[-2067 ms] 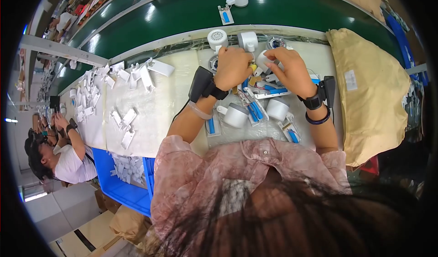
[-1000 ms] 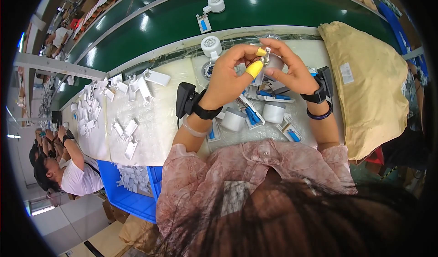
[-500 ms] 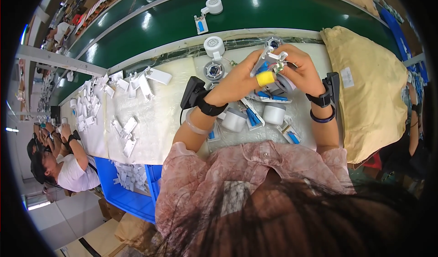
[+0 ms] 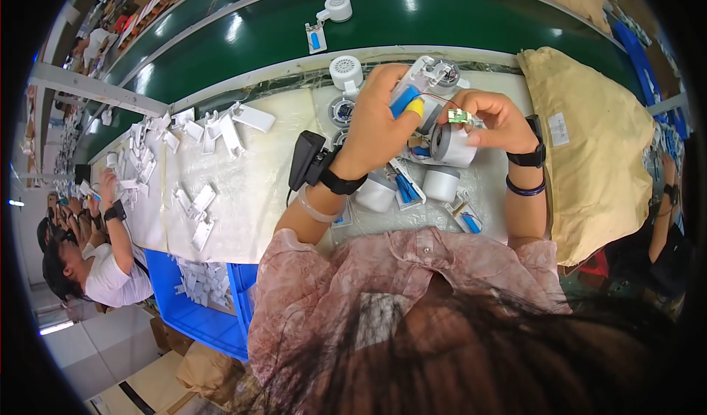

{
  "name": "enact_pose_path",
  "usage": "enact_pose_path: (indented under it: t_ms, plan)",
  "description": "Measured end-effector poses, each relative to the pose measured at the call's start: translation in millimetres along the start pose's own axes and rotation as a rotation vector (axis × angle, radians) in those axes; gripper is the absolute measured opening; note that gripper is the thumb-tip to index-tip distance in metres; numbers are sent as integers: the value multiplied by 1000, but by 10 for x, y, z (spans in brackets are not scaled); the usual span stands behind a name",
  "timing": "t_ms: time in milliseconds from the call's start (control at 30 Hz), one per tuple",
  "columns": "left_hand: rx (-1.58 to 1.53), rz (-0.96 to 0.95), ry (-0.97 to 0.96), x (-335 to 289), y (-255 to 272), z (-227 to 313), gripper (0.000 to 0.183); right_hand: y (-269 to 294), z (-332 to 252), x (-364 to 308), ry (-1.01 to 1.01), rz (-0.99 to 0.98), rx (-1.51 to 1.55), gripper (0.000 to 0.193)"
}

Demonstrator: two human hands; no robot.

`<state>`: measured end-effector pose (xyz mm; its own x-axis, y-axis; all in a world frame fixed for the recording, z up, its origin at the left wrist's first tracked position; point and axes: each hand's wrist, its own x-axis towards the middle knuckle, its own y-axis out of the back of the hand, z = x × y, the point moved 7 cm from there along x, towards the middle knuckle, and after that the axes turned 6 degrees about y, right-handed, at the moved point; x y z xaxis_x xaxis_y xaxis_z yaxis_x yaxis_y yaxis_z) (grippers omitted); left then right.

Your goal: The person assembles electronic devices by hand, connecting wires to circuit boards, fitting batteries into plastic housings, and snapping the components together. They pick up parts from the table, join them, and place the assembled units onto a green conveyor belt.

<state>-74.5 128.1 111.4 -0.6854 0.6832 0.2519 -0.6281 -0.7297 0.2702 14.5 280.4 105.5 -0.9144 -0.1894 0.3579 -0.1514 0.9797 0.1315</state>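
Note:
My left hand [image 4: 368,128] is closed round a white plastic housing [image 4: 420,72] with a blue battery cell [image 4: 403,101] in it; yellow tape wraps my thumb. My right hand [image 4: 501,117] pinches a small green circuit board [image 4: 459,116]. Thin dark and red wires run from the board toward the housing. Right under my right fingers is a round white part with a grey rim [image 4: 455,146]; whether they also grip it is unclear. Below my hands lie white cups [image 4: 442,185] and open handles with blue cells [image 4: 407,190].
Loose white plastic pieces [image 4: 199,209] lie on the left of the table, above a blue bin [image 4: 199,319] of similar parts. A brown paper sack [image 4: 589,164] stands at right. A green conveyor [image 4: 258,36] carries a white unit [image 4: 338,8]. A co-worker [image 4: 110,268] sits at left.
My hands have drawn apart: the left has tilted the housing, showing its blue cell, and the right has moved right and down with the circuit board. The co-worker's hand at left has risen.

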Motion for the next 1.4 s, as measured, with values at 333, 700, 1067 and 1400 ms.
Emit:
enact_pose_path:
  t_ms: [333, 700, 1067, 1400]
  plan:
    - [-84, -98, 82, -28, 38, 36, 39, -81, -90, -9, -86, 91, -23, 15]
    - [-582, -179, 325, 59, -118, -255, 27, -192, -492, 42, 482, 319, -1227, 24]
    - [-790, -162, 390, 53, -171, -335, 19, -184, -448, -12, 524, 494, -1035, 24]
    - [-532, -183, 234, 11, -215, -213, 33, -285, -403, 2, 552, 469, -954, 24]
